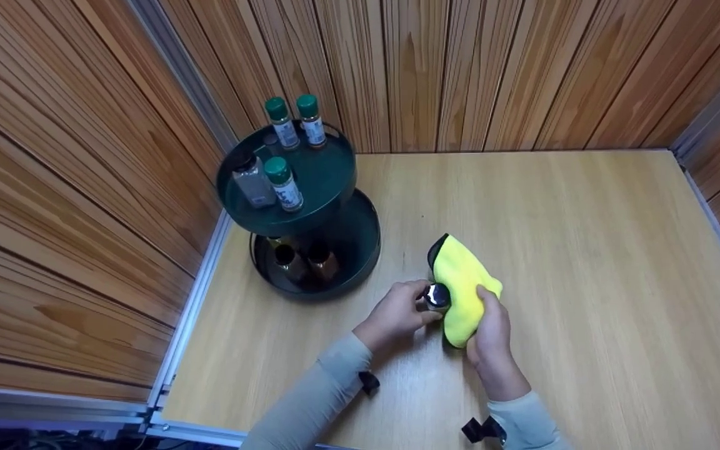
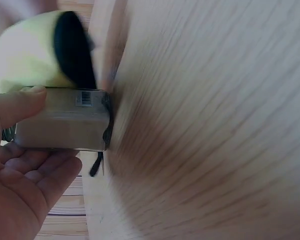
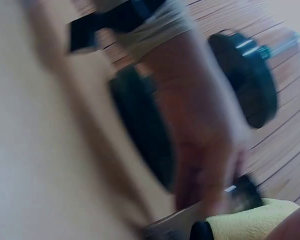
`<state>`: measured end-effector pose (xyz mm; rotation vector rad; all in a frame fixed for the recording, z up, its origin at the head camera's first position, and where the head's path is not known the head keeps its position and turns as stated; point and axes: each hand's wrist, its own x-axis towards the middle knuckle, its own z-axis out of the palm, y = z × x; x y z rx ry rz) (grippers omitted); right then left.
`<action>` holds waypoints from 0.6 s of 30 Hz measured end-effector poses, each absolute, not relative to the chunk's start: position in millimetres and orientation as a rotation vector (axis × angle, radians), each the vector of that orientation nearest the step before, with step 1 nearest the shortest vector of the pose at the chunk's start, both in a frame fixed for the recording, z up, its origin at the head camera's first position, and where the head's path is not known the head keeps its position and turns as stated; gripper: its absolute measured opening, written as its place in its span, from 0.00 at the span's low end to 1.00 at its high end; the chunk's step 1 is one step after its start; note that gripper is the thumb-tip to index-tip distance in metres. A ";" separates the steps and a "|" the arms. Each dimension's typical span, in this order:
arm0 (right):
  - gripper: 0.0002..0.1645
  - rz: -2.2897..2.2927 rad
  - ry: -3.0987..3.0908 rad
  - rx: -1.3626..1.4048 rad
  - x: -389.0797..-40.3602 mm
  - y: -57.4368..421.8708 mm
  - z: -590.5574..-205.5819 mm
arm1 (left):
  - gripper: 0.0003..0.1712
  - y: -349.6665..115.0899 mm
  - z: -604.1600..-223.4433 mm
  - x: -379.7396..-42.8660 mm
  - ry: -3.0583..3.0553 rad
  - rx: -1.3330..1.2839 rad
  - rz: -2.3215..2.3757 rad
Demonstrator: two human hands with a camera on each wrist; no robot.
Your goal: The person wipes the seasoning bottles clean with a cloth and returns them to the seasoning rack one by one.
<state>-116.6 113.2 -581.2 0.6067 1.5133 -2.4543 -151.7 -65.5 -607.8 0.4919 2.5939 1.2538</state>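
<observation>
My left hand (image 1: 397,312) holds a squarish spice jar (image 1: 437,295) with a shiny black cap, thumb on one side and fingers on the other. In the left wrist view the jar (image 2: 60,120) shows pale brown contents and a small barcode, its base close to the tabletop; whether it touches cannot be told. A yellow cloth (image 1: 465,284) with a dark edge is gripped by my right hand (image 1: 491,331) and lies against the jar's side. In the right wrist view only a blurred bit of the right hand shows beside the cloth (image 3: 252,220).
Left of the hands stands a two-tier dark green round rack (image 1: 329,209). Its upper tier carries green-capped jars (image 1: 284,184) and a dark-capped jar (image 1: 254,181); dark-capped jars (image 1: 322,259) sit below. Wooden panel walls (image 1: 429,75) border the table (image 1: 585,262) at back and sides.
</observation>
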 end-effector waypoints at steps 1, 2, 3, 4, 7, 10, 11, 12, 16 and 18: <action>0.27 -2.480 1.487 0.602 -115.9 113.9 -576.9 | 0.28 -65.4 -608.1 -151.4 2.601 0.495 1.246; 0.26 -2.503 1.467 0.595 -115.7 114.2 -573.8 | 0.28 -65.7 -608.5 -151.3 2.608 0.503 1.242; 0.25 -2.521 1.450 0.584 -115.8 114.8 -571.8 | 0.27 -66.0 -608.6 -151.3 2.616 0.507 1.237; 0.25 -2.537 1.436 0.572 -116.3 116.1 -570.5 | 0.27 -65.7 -608.1 -151.7 2.619 0.503 1.234; 0.23 -2.561 1.415 0.539 -117.7 121.0 -570.2 | 0.26 -64.8 -605.8 -153.1 2.578 0.455 1.259; 0.21 -2.601 1.379 0.504 -117.4 128.2 -573.3 | 0.25 -63.5 -603.9 -154.6 2.513 0.401 1.299; 0.21 -2.614 1.366 0.500 -117.0 130.5 -574.4 | 0.25 -63.2 -603.4 -155.1 2.489 0.388 1.310; 0.21 -2.625 1.356 0.499 -116.6 132.7 -575.5 | 0.25 -62.8 -603.2 -155.5 2.473 0.381 1.317; 0.21 -2.637 1.346 0.512 -116.3 139.2 -577.7 | 0.30 -62.0 -600.8 -156.2 2.455 0.369 1.311; 0.22 -2.636 1.365 0.524 -117.0 141.0 -577.5 | 0.36 -61.1 -599.1 -155.3 2.492 0.362 1.292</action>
